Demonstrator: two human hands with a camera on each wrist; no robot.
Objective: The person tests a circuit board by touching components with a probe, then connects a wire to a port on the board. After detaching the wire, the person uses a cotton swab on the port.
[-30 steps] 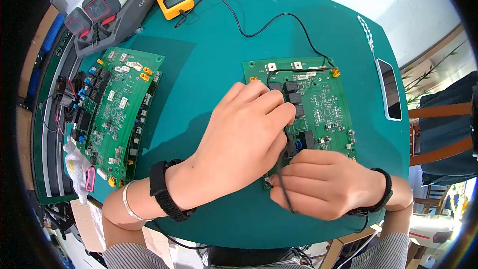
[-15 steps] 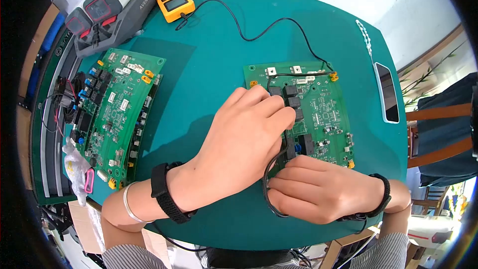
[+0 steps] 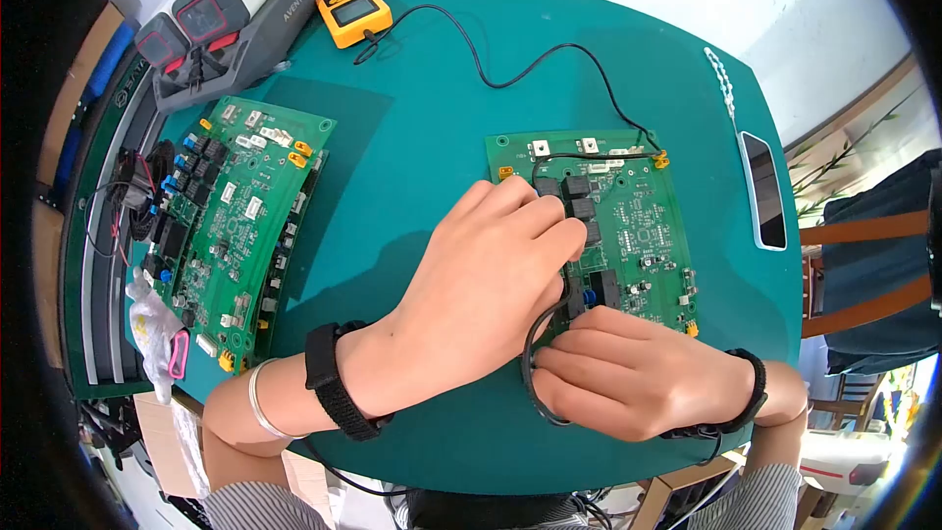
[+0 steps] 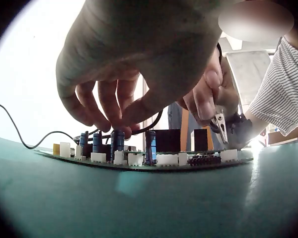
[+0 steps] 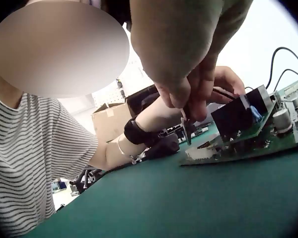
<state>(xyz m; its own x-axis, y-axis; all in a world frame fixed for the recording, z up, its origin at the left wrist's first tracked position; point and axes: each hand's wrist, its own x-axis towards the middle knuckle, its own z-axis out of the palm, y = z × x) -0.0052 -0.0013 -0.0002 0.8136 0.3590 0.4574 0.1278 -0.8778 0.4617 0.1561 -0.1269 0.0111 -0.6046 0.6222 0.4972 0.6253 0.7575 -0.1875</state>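
A green circuit board (image 3: 653,226) lies on the table under both hands. Above its left side, my left hand (image 3: 491,265) pinches a black cable (image 4: 139,131) just over a row of blue capacitors (image 4: 117,140). At the board's near edge my right hand (image 3: 638,378) grips a metal crocodile clip (image 4: 220,126), its tip pointing down beside a white connector (image 4: 229,155). Between the hands the cable bends in a loop (image 3: 527,363). In the head view the fingertips of both hands are hidden; the right wrist view shows the clip (image 5: 186,128) below the right fingers.
Stacked green circuit boards (image 3: 250,236) stand at the left. The cable runs along the board's far edge to a yellow meter (image 3: 354,14) at the back. A grey tool case (image 3: 245,49) is behind on the left; a phone (image 3: 762,191) lies at the right edge.
The cable between the hands has bowed out into a rounder loop on the left of the right hand. The right hand has shifted slightly down; the left hand keeps its place over the board.
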